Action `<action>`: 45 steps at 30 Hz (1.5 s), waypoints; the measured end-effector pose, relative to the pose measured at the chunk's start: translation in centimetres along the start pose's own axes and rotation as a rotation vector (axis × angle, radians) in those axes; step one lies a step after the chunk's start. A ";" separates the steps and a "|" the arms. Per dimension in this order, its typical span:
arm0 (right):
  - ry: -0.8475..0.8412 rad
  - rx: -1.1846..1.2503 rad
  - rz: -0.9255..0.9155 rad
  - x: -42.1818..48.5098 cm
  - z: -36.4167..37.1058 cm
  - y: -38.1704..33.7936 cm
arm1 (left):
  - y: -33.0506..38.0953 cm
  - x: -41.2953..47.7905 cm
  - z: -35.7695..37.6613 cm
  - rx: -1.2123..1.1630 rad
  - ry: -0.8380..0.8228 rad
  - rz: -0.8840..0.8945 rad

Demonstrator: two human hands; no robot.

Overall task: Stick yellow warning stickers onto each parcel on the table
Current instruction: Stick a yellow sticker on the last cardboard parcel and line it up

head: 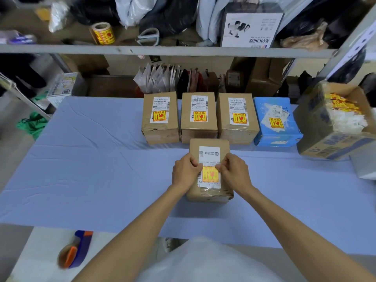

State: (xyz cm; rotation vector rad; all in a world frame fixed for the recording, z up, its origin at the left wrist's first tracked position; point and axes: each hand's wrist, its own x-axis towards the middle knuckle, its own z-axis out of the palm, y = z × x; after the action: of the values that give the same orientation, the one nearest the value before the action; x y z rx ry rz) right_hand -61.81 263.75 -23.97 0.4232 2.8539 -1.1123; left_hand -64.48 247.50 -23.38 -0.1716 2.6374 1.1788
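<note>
A brown cardboard parcel (pixel 209 145) lies in the middle of the table on a light blue cloth (pixel 91 159). A yellow warning sticker (pixel 210 174) lies over the lower part of its white shipping label. My left hand (pixel 186 171) pinches the sticker's upper left corner and my right hand (pixel 234 174) pinches its upper right corner. Behind stand three brown parcels (pixel 160 117) (pixel 199 117) (pixel 237 118) and a blue parcel (pixel 276 121), each bearing a yellow sticker. A roll of yellow stickers (pixel 102 33) sits on the shelf above.
An open carton (pixel 333 123) with white backing scraps and yellow sticker pieces stands at the right edge. A tape dispenser (pixel 75 249) lies near the front left. A metal shelf (pixel 162 50) crosses behind the table, loaded with bags, scissors (pixel 148 36) and a white box.
</note>
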 end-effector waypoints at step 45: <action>-0.051 0.424 -0.322 0.3 -4.4 -6.9 | 4.6 0.9 -5.3 -0.662 -0.285 0.055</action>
State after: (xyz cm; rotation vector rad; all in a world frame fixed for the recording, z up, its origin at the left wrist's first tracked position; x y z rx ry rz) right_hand -63.77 261.92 -16.23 -0.0593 2.6926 -1.7636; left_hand -67.25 246.56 -16.94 -0.0401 1.9427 1.8954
